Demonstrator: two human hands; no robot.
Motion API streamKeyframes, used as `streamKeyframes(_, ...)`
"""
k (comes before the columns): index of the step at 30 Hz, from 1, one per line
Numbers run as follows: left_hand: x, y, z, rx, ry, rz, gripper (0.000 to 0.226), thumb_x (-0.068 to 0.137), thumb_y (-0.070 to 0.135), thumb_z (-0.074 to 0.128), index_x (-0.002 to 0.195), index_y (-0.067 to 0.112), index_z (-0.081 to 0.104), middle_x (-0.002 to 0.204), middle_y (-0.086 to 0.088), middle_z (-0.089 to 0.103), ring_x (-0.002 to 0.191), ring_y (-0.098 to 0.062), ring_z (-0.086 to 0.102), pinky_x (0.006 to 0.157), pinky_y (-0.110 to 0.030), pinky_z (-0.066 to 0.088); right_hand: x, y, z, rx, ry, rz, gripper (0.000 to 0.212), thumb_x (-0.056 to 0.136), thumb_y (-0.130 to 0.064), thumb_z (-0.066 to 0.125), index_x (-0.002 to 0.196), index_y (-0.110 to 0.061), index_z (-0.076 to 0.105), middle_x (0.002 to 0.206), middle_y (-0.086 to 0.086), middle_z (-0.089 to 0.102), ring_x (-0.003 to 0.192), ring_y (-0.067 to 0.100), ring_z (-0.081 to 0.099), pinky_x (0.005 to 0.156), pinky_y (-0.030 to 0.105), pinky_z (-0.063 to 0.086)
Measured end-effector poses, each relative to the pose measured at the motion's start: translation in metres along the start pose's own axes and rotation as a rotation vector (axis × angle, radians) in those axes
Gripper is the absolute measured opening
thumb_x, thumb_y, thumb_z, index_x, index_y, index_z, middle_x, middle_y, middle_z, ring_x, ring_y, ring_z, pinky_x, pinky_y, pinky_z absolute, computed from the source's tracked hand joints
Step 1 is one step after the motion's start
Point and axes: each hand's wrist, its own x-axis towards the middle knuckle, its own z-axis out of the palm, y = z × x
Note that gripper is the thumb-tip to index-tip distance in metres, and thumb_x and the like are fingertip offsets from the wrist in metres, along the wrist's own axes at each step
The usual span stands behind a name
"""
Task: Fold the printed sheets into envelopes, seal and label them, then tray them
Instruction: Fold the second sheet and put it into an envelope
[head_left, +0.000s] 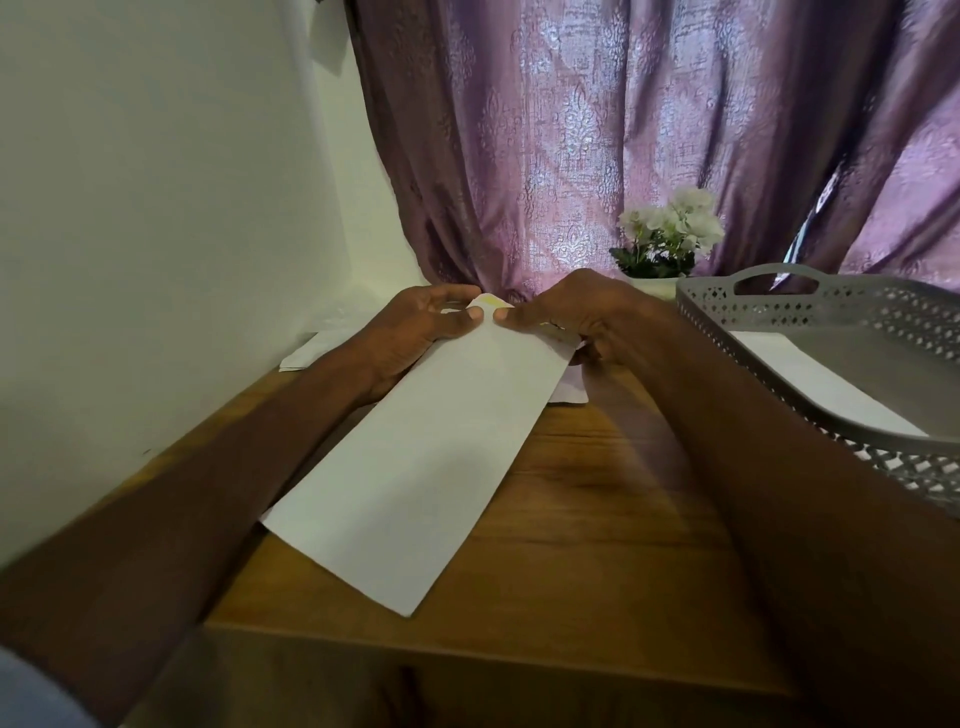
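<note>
One envelope already lies in the tray, while my left hand and right hand pinch the far end of another envelope over the desk, sealing or labelling still undone, I judge.

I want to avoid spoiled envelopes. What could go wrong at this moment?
1. Both hands, left hand and right hand, pinch only the far end of the white envelope; pressing there may crease it or seal it crooked.
2. Its near corner overhangs the wooden table edge, so it may slip off if released.
</note>
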Motion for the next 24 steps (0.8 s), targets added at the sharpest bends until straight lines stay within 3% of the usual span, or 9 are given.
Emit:
streamKeyframes(3,0.002,0.0,0.0,0.009,0.016,-0.01,0.047,0.089,0.034,0.079,0.132,0.019,0.069,0.125,-0.004,0.074,0.116,-0.025,0.07,0.108,-0.044,0.052,0.004,0.003,0.001,0.041,-0.04,0.025,0.062,0.067,-0.037,0.094,0.11,0.0,0.07,0.104,0.014,0.075,0.095,0.028,0.074,0.088,0.045,0.061)
streamKeyframes(6,0.002,0.0,0.001,0.008,0.029,-0.022,0.048,0.088,0.033,0.078,0.133,0.017,0.068,0.125,-0.005,0.073,0.116,-0.025,0.07,0.108,-0.043,0.053,0.006,0.002,0.003,0.027,-0.038,0.019,0.062,0.07,-0.036,0.093,0.114,-0.001,0.068,0.11,0.015,0.074,0.102,0.031,0.072,0.095,0.048,0.058)
streamKeyframes(10,0.002,-0.001,0.003,-0.011,0.038,-0.037,0.037,0.097,0.022,0.07,0.134,0.013,0.067,0.126,-0.009,0.073,0.118,-0.028,0.069,0.109,-0.043,0.051,0.01,0.002,0.002,0.014,-0.061,0.021,0.062,0.071,-0.04,0.091,0.116,-0.003,0.067,0.113,0.014,0.072,0.104,0.031,0.071,0.096,0.049,0.057)
streamKeyframes(13,0.002,-0.003,0.004,-0.05,0.045,-0.049,0.037,0.099,0.018,0.067,0.135,0.009,0.066,0.127,-0.012,0.072,0.119,-0.03,0.068,0.109,-0.043,0.051,0.007,0.005,0.002,0.063,-0.092,0.042,0.069,0.061,-0.047,0.095,0.11,-0.005,0.069,0.106,0.015,0.075,0.098,0.031,0.073,0.092,0.051,0.059)
streamKeyframes(17,0.003,-0.002,0.005,0.016,0.051,-0.025,0.037,0.1,0.022,0.066,0.136,0.012,0.065,0.13,-0.009,0.071,0.12,-0.027,0.067,0.112,-0.046,0.049,0.005,0.006,0.006,0.074,-0.044,0.036,0.082,0.051,-0.076,0.084,0.1,-0.011,0.073,0.109,0.015,0.074,0.101,0.033,0.071,0.09,0.053,0.059)
streamKeyframes(19,0.001,0.001,0.007,0.061,0.052,-0.014,0.038,0.102,0.023,0.063,0.138,0.013,0.064,0.132,-0.007,0.07,0.121,-0.026,0.067,0.112,-0.044,0.049,0.001,0.004,0.007,0.046,-0.003,0.019,0.072,0.063,-0.082,0.073,0.087,-0.015,0.072,0.106,0.014,0.074,0.099,0.031,0.07,0.089,0.05,0.059)
streamKeyframes(22,0.001,0.002,0.008,0.09,0.061,-0.009,0.038,0.103,0.024,0.061,0.139,0.013,0.063,0.134,-0.006,0.068,0.12,-0.024,0.066,0.11,-0.039,0.051,-0.001,0.003,0.008,0.029,0.005,0.013,0.067,0.075,-0.082,0.062,0.086,-0.017,0.068,0.104,0.011,0.071,0.099,0.028,0.068,0.086,0.043,0.059)
streamKeyframes(24,0.0,0.004,0.01,0.121,0.063,0.001,0.039,0.103,0.024,0.06,0.141,0.013,0.062,0.133,-0.003,0.067,0.114,-0.016,0.066,0.099,-0.024,0.053,-0.001,0.004,0.008,0.008,-0.007,0.024,0.07,0.076,-0.085,0.056,0.091,-0.017,0.068,0.105,0.008,0.069,0.101,0.026,0.065,0.089,0.043,0.058)
